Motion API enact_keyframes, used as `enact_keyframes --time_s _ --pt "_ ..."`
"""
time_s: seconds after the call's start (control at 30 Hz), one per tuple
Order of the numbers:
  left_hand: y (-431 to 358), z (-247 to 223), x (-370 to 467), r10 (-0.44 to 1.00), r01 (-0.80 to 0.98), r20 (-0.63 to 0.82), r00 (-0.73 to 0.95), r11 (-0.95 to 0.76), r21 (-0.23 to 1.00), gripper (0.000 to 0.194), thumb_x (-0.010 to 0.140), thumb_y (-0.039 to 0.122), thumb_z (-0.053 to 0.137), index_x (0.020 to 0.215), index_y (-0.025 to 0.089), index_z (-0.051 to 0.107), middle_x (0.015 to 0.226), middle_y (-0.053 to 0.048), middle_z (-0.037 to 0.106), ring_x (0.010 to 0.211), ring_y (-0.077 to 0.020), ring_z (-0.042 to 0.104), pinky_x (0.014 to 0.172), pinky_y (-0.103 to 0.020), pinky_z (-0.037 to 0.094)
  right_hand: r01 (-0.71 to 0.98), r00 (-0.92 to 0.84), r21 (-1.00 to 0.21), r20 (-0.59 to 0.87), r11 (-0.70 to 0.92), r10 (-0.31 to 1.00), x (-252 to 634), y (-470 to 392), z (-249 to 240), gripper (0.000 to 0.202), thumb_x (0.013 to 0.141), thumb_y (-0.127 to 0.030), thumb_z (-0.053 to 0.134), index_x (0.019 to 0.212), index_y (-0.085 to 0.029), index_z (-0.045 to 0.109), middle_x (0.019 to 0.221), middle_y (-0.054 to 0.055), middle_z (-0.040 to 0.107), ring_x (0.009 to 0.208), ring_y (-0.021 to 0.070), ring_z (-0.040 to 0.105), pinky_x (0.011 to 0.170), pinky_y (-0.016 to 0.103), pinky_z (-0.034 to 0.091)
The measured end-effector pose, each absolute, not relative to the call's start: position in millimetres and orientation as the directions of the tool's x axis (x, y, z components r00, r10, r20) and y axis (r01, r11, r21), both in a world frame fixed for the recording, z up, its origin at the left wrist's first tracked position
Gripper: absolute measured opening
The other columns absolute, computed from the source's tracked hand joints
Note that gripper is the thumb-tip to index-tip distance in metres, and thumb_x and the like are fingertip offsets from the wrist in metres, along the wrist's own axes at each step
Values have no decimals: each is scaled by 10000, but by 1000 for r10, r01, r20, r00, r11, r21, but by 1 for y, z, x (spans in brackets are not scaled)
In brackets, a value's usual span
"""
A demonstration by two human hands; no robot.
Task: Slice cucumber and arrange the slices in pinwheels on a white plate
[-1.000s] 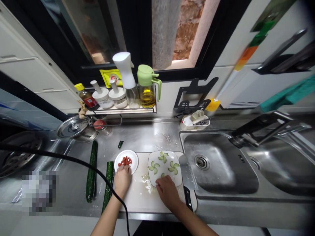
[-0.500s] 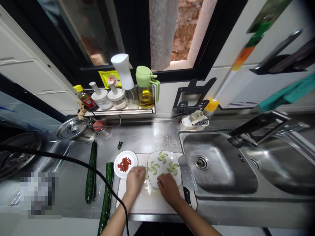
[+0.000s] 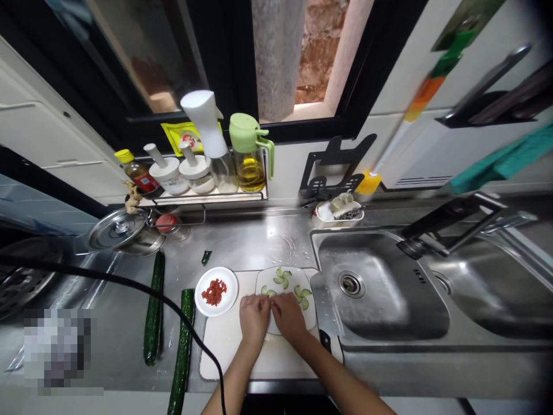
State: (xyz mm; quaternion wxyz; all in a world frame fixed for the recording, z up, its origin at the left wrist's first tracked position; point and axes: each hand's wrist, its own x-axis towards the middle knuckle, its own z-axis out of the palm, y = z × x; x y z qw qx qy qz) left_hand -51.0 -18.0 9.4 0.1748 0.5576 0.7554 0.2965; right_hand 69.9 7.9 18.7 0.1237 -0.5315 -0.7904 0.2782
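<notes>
My left hand [image 3: 254, 318] and my right hand [image 3: 288, 316] meet fingertip to fingertip over the lower left of a squarish white plate [image 3: 264, 278]. Both are closed in a pinch; anything between the fingers is too small to make out. Pale green cucumber slices [image 3: 282, 278] lie on the plate in pinwheel shapes; my fingers partly cover the left one. The plate rests on a white cutting board [image 3: 218, 354]. At the board's upper left, a round white plate [image 3: 232, 285] holds small red pieces [image 3: 214, 292].
Two whole cucumbers [image 3: 154, 311] lie left of the board, and a cucumber end [image 3: 206, 257] lies behind. A black knife handle [image 3: 325, 341] shows at the board's right. Beyond is a steel sink [image 3: 384, 288]. A black cable [image 3: 173, 305] crosses the view. Bottles and jars [image 3: 250, 158] stand at the back.
My left hand has moved right, from beside the round plate to the squarish plate. My right hand has shifted slightly up and now meets it. The camera view has shifted a little.
</notes>
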Motion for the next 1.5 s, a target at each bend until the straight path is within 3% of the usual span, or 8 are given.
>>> enact_keyframes --time_s 0.37,1.13,1.33,1.5 --pt "-20 3 -50 949 767 47 -311 222 603 228 847 222 507 731 204 703 688 -42 667 758 -206 555 736 -323 383 767 -411 -577 -104 282 906 66 12 15 275 863 -115 416 965 -176 664 912 67 634 870 209 484 845 314 329" --pt "-33 9 -72 937 772 174 -304 136 621 204 850 216 493 800 199 690 762 -45 688 759 -193 569 743 -313 426 774 -404 -574 -125 266 906 69 14 18 301 844 -94 429 999 -179 672 948 71 645 909 214 507 887 318 336" --pt "-39 9 -114 903 814 168 -395 259 520 246 842 256 470 842 200 710 806 -62 701 785 -211 588 782 -324 431 784 -382 -570 -133 245 914 73 12 22 320 842 -97 422 1012 -182 679 934 71 646 920 221 508 904 332 339" --pt "-31 15 -146 883 867 128 -451 399 300 299 840 278 442 802 179 721 802 -96 702 829 -235 586 834 -335 405 781 -381 -576 -132 242 915 75 7 23 309 842 -110 439 1021 -180 681 944 75 647 932 227 502 886 328 357"
